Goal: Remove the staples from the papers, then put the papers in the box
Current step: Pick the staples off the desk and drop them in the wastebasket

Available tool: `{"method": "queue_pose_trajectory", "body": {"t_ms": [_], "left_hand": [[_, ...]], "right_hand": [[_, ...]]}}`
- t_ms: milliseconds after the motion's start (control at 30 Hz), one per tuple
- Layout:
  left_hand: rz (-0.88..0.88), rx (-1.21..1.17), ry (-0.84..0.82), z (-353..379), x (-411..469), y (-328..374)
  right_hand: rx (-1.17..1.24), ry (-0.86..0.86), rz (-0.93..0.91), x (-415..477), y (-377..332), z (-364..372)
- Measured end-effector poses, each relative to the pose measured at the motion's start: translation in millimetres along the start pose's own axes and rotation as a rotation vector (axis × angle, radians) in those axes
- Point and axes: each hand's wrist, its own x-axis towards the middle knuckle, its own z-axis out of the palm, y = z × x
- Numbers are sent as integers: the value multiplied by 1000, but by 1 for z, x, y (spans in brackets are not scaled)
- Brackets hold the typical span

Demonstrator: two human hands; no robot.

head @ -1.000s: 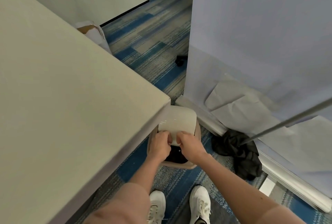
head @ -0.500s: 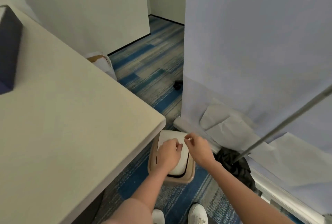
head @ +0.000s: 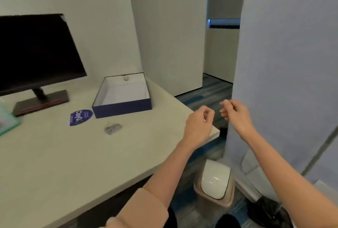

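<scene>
Papers: white sheets lying flat inside box (head: pixel 122 96), open-topped, dark blue outside, white inside, on far part of desk (head: pixel 54 154); small round object on inner back wall, too small to identify.

Near: waste bin (head: pixel 214 184) on floor just beside desk corner, tan body, white domed swing lid shut, contents hidden.

Middle: left hand (head: pixel 198 123) raised over desk's right edge, fingers loosely curled, gripping nothing visible. Right hand (head: pixel 236 113) raised beyond the edge, apart from the left, fingers loosely curled, thumb near fingertips, nothing visible between them.

On desk, left of the hands: small grey metal tool (head: pixel 113 128), blurred; blue printed card (head: pixel 80 117) touching box's front left corner.

Far: dark monitor (head: pixel 34 52) on stand, left of box; green folder edge (head: pixel 8 123) at far left.
</scene>
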Motion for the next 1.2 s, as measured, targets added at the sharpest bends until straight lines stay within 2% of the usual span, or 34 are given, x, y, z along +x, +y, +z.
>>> {"method": "queue_pose_trajectory", "body": {"t_ms": [167, 333, 500, 700, 833, 1033, 1200], "left_hand": [[-90, 100, 270, -144, -37, -22], [-221, 213, 437, -243, -77, -68], [-406, 277, 571, -321, -127, -117], [-605, 288, 639, -375, -174, -169], [-666, 281, 637, -381, -185, -186], [-732, 354, 677, -389, -187, -212], [-772, 228, 738, -404, -198, -225]], "right_hand": [[72, -231, -117, -39, -95, 103], [57, -497, -180, -87, -140, 196], [-31, -767, -196, -127, -159, 273], [-171, -957, -166, -150, -152, 344], [-253, -974, -166, -146, -150, 356], [-308, -977, -288, -156, -147, 392], [-362, -1007, -290, -166, -147, 419]]}}
